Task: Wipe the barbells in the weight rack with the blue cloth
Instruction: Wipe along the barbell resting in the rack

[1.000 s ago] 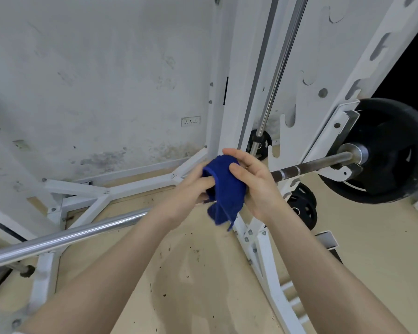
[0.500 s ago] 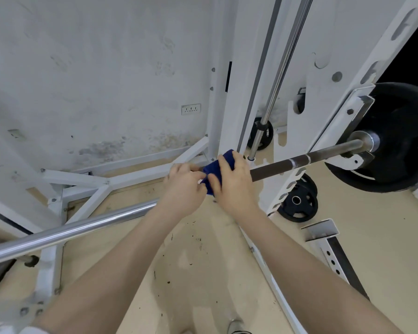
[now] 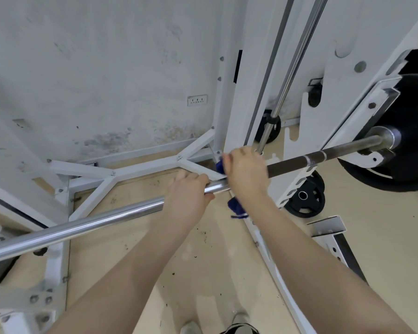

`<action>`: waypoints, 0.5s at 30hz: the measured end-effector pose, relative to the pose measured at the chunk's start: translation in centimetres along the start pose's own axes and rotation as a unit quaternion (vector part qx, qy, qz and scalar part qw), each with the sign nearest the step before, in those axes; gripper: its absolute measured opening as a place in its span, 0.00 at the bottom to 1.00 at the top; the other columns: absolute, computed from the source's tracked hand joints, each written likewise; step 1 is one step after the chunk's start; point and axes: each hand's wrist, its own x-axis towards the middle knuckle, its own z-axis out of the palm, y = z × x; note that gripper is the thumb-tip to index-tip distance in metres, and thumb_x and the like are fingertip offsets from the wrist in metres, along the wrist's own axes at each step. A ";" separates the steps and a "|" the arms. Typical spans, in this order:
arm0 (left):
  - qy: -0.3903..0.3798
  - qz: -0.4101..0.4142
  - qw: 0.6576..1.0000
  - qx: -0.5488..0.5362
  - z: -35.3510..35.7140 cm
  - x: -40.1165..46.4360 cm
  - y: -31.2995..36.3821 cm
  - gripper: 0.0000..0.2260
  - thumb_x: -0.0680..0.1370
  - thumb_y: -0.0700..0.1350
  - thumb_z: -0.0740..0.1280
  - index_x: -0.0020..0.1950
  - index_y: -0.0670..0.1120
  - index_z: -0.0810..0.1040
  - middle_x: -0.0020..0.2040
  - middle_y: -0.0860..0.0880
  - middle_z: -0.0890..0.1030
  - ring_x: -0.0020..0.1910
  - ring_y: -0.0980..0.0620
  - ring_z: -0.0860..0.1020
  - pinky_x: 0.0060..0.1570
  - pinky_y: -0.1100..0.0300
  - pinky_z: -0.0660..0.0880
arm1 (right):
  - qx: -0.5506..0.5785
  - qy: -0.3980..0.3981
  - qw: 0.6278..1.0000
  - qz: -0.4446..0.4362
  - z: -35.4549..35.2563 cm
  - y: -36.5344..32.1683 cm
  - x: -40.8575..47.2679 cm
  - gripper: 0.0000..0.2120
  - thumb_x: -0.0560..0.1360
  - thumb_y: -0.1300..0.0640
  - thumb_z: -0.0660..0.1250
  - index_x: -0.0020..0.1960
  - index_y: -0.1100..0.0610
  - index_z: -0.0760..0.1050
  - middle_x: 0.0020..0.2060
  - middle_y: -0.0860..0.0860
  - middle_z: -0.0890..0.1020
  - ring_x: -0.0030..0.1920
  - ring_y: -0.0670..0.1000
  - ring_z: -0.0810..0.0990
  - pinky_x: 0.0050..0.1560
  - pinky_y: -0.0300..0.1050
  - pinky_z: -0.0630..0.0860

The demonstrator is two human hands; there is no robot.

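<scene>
Barbell (image 3: pixel 94 221) runs as one long line from lower left up to the right, where a black weight plate (image 3: pixel 396 169) sits on its end just past the white rack upright (image 3: pixel 309 131). Long axis slants gently upward toward the plate; the left stretch is bright chrome, the stretch right of the hands is dark.

Left hand (image 3: pixel 187 194) is wrapped around the chrome part, fingers curled over the top, bare on the metal. Right hand (image 3: pixel 247 172) is closed around the bar just beside it on the plate side, gripping the blue cloth (image 3: pixel 237 208) against the bar. Cloth shows at the far edge of that hand and hangs in a small bunch below it. A short gap of bare bar lies between the two hands.

Room along the barbell: toward the plate, open dark bar up to the rack's hook; the other way, a long clear run of chrome to the frame edge. Beyond the barbell, a white floor brace (image 3: pixel 140 169) and the stained wall (image 3: pixel 106 68). Below it, open beige floor (image 3: pixel 203 273). A slim steel guide rod (image 3: pixel 295 63) rises steeply just beyond the right hand. A small black plate (image 3: pixel 304 196) rests low on the rack, below the dark stretch.
</scene>
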 end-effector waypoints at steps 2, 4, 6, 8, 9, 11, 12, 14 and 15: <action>0.006 0.000 1.000 -0.004 0.0 -0.1 0.0 0.11 0.77 0.52 0.63 0.56 0.50 0.75 0.53 0.52 0.79 0.56 0.48 0.69 0.47 0.60 0.61 | 0.054 0.033 0.996 -0.059 0.6 -2.3 -0.9 0.16 0.73 0.51 0.58 0.33 0.57 0.78 0.34 0.54 0.77 0.32 0.56 0.74 0.33 0.44 0.67; 0.009 0.002 1.000 -0.004 -0.1 -0.1 -0.1 0.11 0.77 0.52 0.63 0.57 0.50 0.75 0.53 0.53 0.80 0.56 0.49 0.68 0.48 0.60 0.61 | 0.084 0.023 0.990 -0.108 0.5 -0.9 -0.7 0.14 0.71 0.52 0.63 0.31 0.57 0.79 0.33 0.55 0.78 0.31 0.56 0.75 0.33 0.44 0.71; 0.003 0.002 1.000 0.007 -0.3 -0.3 0.0 0.12 0.77 0.52 0.62 0.57 0.50 0.76 0.52 0.52 0.79 0.56 0.49 0.69 0.47 0.60 0.60 | 0.063 0.018 0.994 -0.083 0.1 3.2 -0.2 0.10 0.69 0.56 0.68 0.33 0.60 0.80 0.36 0.58 0.78 0.35 0.59 0.76 0.34 0.48 0.73; 0.004 -0.006 1.000 0.013 -0.4 -0.3 0.3 0.11 0.77 0.52 0.62 0.56 0.49 0.76 0.52 0.52 0.79 0.55 0.49 0.69 0.46 0.61 0.59 | 0.054 0.011 0.998 0.000 -0.4 7.0 0.5 0.11 0.74 0.56 0.66 0.39 0.62 0.82 0.43 0.61 0.78 0.42 0.62 0.75 0.41 0.51 0.73; 0.001 -0.011 1.000 0.013 -0.5 -0.2 0.5 0.11 0.77 0.51 0.62 0.55 0.49 0.76 0.51 0.52 0.79 0.55 0.49 0.69 0.46 0.61 0.59 | 0.053 0.010 0.998 0.042 -0.3 7.9 1.0 0.12 0.76 0.55 0.63 0.43 0.61 0.82 0.46 0.60 0.78 0.45 0.62 0.74 0.44 0.52 0.72; -0.014 -0.022 1.000 0.008 -0.6 -0.1 0.9 0.10 0.77 0.49 0.63 0.54 0.47 0.76 0.51 0.50 0.79 0.56 0.49 0.69 0.47 0.60 0.61 | 0.061 0.036 0.995 0.073 0.1 7.3 1.5 0.14 0.78 0.54 0.61 0.44 0.60 0.83 0.47 0.59 0.77 0.46 0.60 0.74 0.46 0.52 0.72; -0.019 -0.030 0.999 0.005 -0.6 0.0 1.0 0.09 0.76 0.49 0.63 0.54 0.47 0.76 0.50 0.49 0.79 0.56 0.48 0.68 0.48 0.60 0.63 | 0.074 0.047 0.994 0.059 0.0 5.9 1.1 0.14 0.76 0.54 0.61 0.41 0.60 0.83 0.44 0.58 0.78 0.43 0.60 0.74 0.44 0.51 0.73; -0.032 -0.046 0.998 0.019 -0.7 0.4 1.4 0.09 0.76 0.47 0.63 0.54 0.46 0.75 0.52 0.49 0.79 0.58 0.47 0.68 0.51 0.58 0.65 | 0.123 0.082 0.989 -0.012 0.4 2.8 -0.1 0.14 0.72 0.55 0.61 0.33 0.58 0.81 0.39 0.56 0.78 0.36 0.58 0.75 0.37 0.47 0.73; -0.035 -0.048 0.998 0.030 -0.6 0.6 1.7 0.11 0.75 0.46 0.63 0.57 0.47 0.74 0.54 0.49 0.78 0.59 0.46 0.68 0.53 0.58 0.66 | 0.136 0.092 0.985 -0.061 0.4 1.9 -0.9 0.14 0.71 0.53 0.60 0.32 0.56 0.81 0.39 0.55 0.78 0.35 0.56 0.74 0.36 0.45 0.73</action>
